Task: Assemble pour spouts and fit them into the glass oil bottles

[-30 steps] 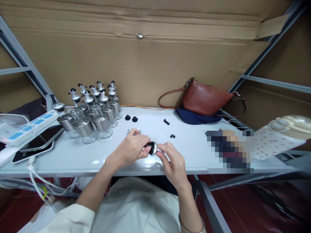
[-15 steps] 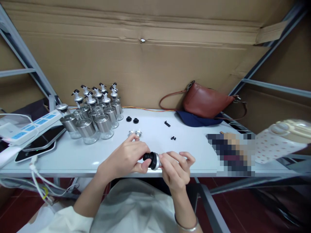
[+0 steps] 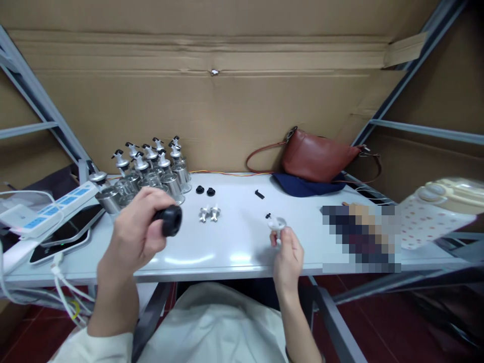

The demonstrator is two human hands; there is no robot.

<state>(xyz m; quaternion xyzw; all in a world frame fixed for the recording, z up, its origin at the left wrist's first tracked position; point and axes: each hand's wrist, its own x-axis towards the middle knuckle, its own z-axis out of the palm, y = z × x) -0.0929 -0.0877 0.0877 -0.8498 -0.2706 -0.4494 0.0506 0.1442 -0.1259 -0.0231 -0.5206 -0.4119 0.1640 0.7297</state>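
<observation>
My left hand (image 3: 134, 234) is closed around a black round stopper (image 3: 171, 220), raised above the left part of the white table (image 3: 234, 252), in front of the group of glass and steel bottles (image 3: 151, 176). Over on the right, my right hand (image 3: 287, 254) pinches a small silver spout piece (image 3: 277, 224) by its stem, close to tiny black bits (image 3: 268, 216) on the table. Two silver spout parts (image 3: 209, 213) lie between my hands, and two black stoppers (image 3: 205, 190) lie behind them.
A brown leather bag (image 3: 317, 156) rests on dark blue cloth (image 3: 302, 184) at the back. A power strip (image 3: 49, 206) and two phones (image 3: 64, 234) lie at the left. A small black clip (image 3: 259, 194) lies mid-table. A cream patterned object (image 3: 438, 206) sits at right.
The black stopper and the silver piece, held together before, have come apart. My left hand went up and left with the stopper; my right hand moved right with the silver piece.
</observation>
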